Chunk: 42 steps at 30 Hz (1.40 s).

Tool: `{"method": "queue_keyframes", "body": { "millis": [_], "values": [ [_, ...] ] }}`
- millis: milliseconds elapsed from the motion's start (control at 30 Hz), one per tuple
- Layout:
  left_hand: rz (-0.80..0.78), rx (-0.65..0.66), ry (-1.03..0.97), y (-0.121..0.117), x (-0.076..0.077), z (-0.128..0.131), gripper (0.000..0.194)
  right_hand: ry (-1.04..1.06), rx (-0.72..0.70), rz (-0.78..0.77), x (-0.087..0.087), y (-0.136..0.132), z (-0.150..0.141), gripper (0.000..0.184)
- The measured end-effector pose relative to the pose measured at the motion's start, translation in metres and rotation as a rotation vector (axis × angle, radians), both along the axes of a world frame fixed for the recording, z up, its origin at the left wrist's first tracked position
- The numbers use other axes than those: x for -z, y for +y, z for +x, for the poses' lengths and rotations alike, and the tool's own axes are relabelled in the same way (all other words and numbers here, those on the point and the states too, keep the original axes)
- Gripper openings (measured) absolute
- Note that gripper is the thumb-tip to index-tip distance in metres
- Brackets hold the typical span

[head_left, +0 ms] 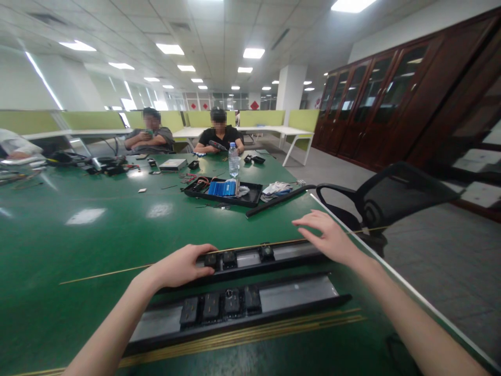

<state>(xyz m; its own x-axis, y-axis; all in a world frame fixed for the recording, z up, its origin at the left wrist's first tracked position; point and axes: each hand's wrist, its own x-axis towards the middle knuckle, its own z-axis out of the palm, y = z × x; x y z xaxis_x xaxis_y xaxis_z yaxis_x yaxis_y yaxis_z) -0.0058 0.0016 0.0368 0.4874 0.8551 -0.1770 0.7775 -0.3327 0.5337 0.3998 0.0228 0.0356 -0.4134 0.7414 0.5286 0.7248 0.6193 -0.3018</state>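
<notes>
Two long black channels with black socket-like modules lie side by side on the green table. My left hand (186, 266) is closed around the left part of the far channel (254, 268), thumb and fingers on either side of a black module (210, 260). Along that channel's back edge runs a thin brass-coloured rod (105, 273), sticking out past both ends. My right hand (326, 237) hovers at the channel's right end, fingers stretched and apart, with nothing visible in it. The near channel (297, 295) carries several modules in a row, and a bundle of brass-coloured rods (235, 337) lies before it.
Beyond the channels are a black tray (254, 196) with a blue finned block (223, 188), a water bottle (234, 161), white gloves (277, 190) and a black strip (279, 202). Two people sit across the table, one holding a power tool (216, 145). A mesh chair (391, 196) stands right.
</notes>
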Motion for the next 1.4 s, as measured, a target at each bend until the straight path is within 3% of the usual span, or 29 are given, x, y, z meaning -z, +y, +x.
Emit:
{"method": "queue_keyframes", "body": {
  "millis": [133,333,667,1400],
  "values": [
    [0.016,-0.003,0.011,0.000,0.001,-0.001,0.051,-0.062,-0.093,0.017,0.020,-0.009,-0.042,0.015],
    [0.043,-0.020,0.058,0.001,0.004,-0.004,0.052,-0.023,-0.124,0.036,0.039,-0.011,-0.054,0.021],
    [0.067,-0.030,0.082,0.002,0.005,-0.003,0.047,-0.054,-0.209,0.076,0.046,-0.008,-0.055,0.035],
    [0.093,-0.018,0.075,0.005,0.006,-0.005,0.047,0.022,-0.176,0.029,0.050,-0.007,-0.054,0.025]
  ]
}}
